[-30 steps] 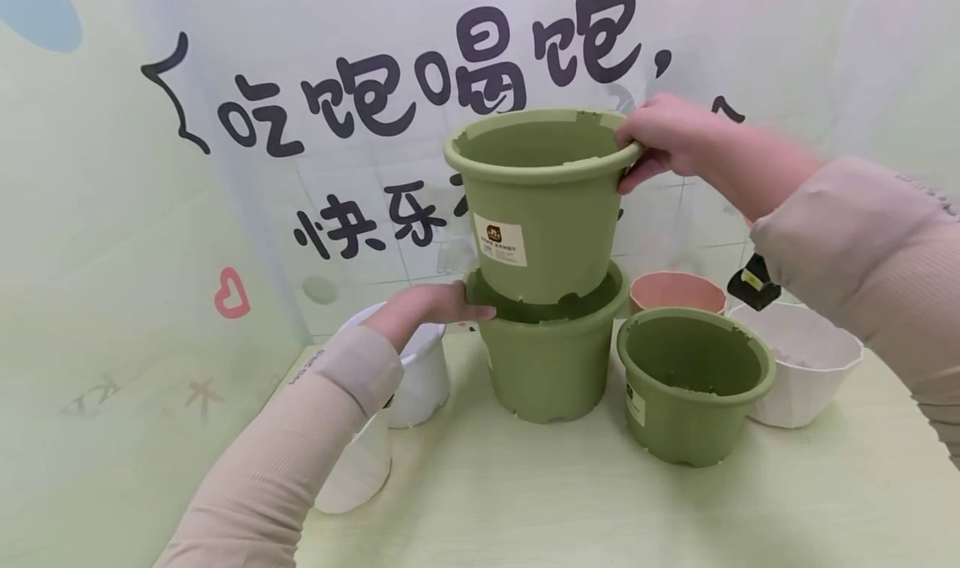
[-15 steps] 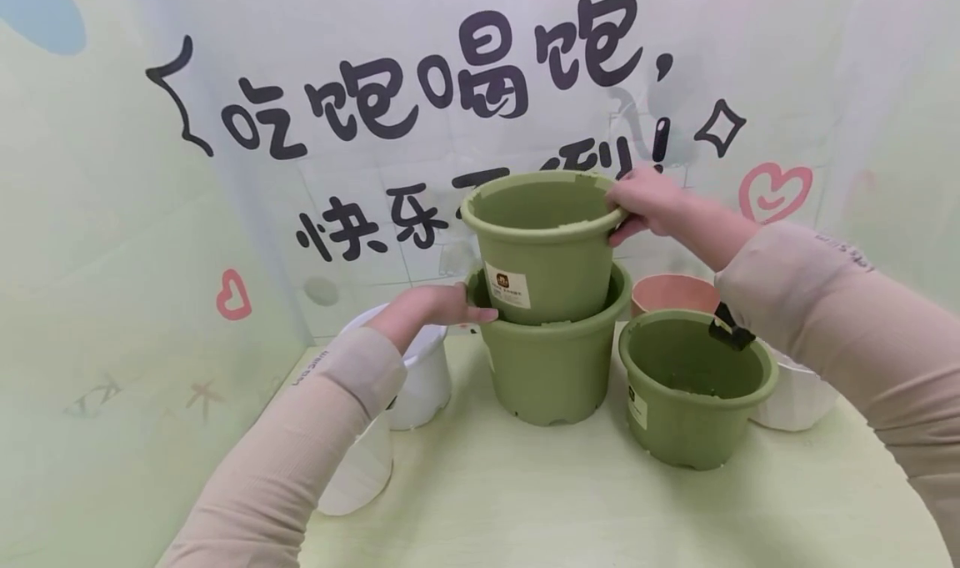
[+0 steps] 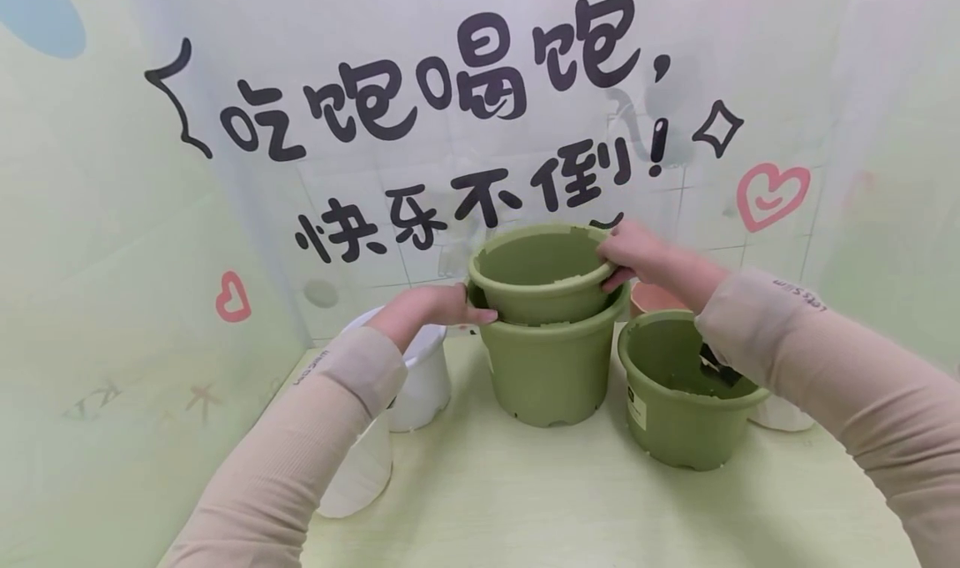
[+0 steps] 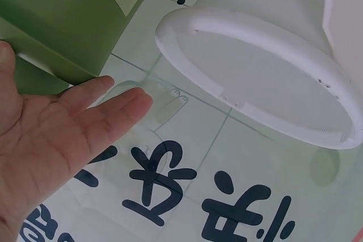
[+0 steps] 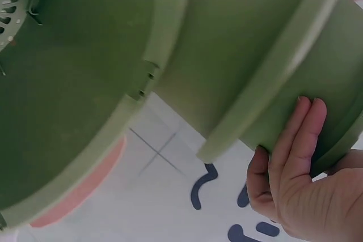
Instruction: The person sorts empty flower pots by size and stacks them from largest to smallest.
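Observation:
A green plastic flower pot [image 3: 543,305] sits partly inside a second, similar green flower pot [image 3: 551,376] standing on the table. Its rim is pinched on the right side by my right hand [image 3: 633,255]; in the right wrist view the hand [image 5: 300,185] has its fingers against the outer wall beneath the rim, thumb mostly hidden. At the lower pot's left rim rests my left hand [image 3: 442,304], thumb along the front of the rim. The left wrist view shows that hand [image 4: 68,128] with fingers straight, reaching past the pot's wall.
To the right stands another green pot [image 3: 675,434], a pink pot [image 3: 656,299] behind it and a white pot [image 3: 783,414] mostly covered by my arm. Two white pots are at left, one [image 3: 420,393] farther back, one [image 3: 360,472] nearer. A printed curtain hangs behind the table.
My right hand has lowered the upper green pot from above the other one down into it, until mainly its top part shows. The left hand has stayed at the lower pot's rim.

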`<state>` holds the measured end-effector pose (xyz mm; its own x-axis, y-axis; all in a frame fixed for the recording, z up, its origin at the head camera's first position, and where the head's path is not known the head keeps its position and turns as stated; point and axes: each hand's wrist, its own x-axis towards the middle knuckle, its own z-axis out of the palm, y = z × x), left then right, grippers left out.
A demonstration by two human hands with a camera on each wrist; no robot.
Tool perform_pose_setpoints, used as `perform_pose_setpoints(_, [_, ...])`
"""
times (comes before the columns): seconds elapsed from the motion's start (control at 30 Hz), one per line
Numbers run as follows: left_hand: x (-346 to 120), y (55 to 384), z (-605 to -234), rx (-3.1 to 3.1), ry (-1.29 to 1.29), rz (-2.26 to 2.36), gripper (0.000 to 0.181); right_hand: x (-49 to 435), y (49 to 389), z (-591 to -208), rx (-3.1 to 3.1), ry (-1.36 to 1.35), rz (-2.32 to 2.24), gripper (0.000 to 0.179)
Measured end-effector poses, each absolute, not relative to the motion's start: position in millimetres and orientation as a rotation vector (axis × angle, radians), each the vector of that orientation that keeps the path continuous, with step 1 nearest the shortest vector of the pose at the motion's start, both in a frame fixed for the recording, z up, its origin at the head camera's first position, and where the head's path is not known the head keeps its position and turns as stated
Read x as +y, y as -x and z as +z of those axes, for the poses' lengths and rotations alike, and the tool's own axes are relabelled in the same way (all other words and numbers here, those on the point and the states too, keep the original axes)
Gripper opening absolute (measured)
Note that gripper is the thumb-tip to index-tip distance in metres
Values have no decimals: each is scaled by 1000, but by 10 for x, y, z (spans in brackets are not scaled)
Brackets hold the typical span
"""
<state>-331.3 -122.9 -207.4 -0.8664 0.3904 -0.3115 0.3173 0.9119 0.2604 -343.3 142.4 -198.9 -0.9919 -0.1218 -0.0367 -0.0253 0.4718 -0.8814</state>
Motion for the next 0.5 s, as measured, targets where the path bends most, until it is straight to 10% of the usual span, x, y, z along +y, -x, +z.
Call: perform_pose_setpoints(0.5, [-1218,3326,-2060,2691,-505,265,62,1354,3586,-2258,2989,189,-1091,13])
